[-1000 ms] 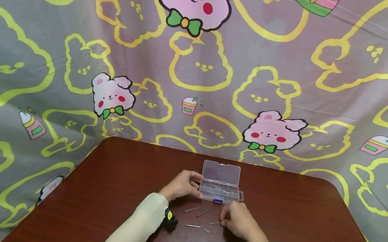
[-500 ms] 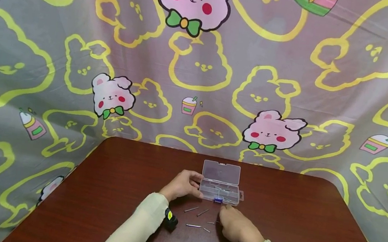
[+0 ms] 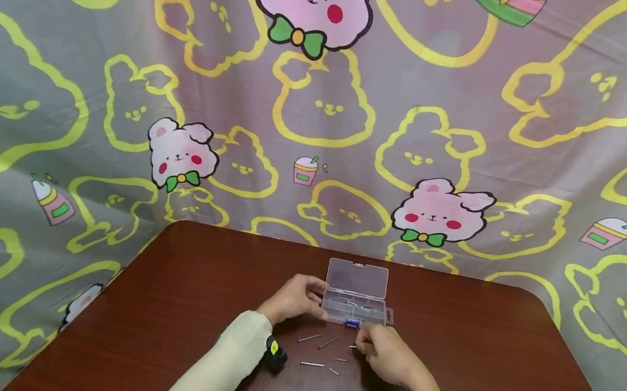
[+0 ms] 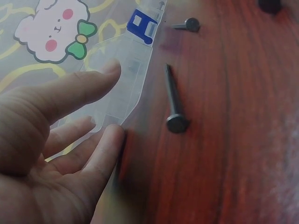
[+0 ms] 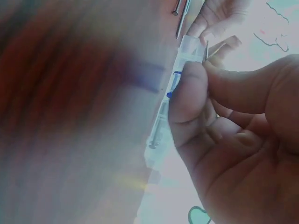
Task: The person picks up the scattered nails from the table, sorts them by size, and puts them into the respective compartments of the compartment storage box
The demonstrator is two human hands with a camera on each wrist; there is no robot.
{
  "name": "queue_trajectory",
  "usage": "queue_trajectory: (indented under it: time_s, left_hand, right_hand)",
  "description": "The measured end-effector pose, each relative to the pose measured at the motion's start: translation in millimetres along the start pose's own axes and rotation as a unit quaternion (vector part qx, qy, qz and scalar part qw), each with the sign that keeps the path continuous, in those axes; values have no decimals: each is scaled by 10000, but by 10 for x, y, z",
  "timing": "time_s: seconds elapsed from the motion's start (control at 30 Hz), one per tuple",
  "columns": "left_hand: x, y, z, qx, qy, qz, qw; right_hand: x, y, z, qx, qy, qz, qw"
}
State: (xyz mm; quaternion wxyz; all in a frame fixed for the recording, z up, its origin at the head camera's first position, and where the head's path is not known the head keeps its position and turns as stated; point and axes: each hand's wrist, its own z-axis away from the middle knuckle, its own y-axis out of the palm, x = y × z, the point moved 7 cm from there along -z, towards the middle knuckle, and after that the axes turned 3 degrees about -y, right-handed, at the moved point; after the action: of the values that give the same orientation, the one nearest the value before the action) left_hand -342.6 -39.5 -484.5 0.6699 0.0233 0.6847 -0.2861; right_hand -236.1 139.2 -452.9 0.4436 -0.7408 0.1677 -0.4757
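Your right hand (image 3: 385,352) pinches a thin grey metal nail (image 5: 207,49) between thumb and forefinger, at the front right of the clear plastic compartment box (image 3: 336,319). Your left hand (image 3: 296,297) has its fingers loosely extended, touching the box's left end. The transparent lid (image 3: 358,280) stands open at the back, the blue plastic latch (image 3: 352,323) sits on the front edge, and stored nails (image 3: 358,305) lie inside. Nearer you, five loose nails (image 3: 312,365) are scattered on the reddish-brown table (image 3: 221,294). Behind hangs a grey rabbit-print fabric (image 3: 346,160).
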Motion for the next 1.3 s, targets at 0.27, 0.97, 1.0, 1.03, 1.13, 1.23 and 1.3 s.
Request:
queue_trajectory:
  time_s: [0.27, 0.97, 1.0, 1.03, 1.13, 1.23, 1.3]
  left_hand:
    - [5, 5, -10, -41, 20, -14, 10000]
    - [31, -2, -15, -50, 45, 57, 10000]
    - [31, -2, -17, -46, 53, 69, 10000]
    - [30, -1, -16, -41, 60, 82, 9999]
    - [27, 3, -13, -31, 53, 90, 9999]
    - [19, 3, -8, -33, 31, 70, 10000]
    - [11, 3, -5, -32, 27, 71, 10000]
  right_hand:
    - [-78, -15, -24, -267, 332, -672, 9968]
    - [-75, -87, -230, -801, 543, -997, 9903]
    - [-76, -93, -251, -829, 551, -983, 9902]
    - [-77, -99, -271, -861, 555, -983, 9899]
    - [-74, -128, -332, -951, 549, -855, 9903]
    - [-73, -151, -394, -975, 533, -664, 9916]
    - [-67, -163, -436, -962, 491, -504, 9929]
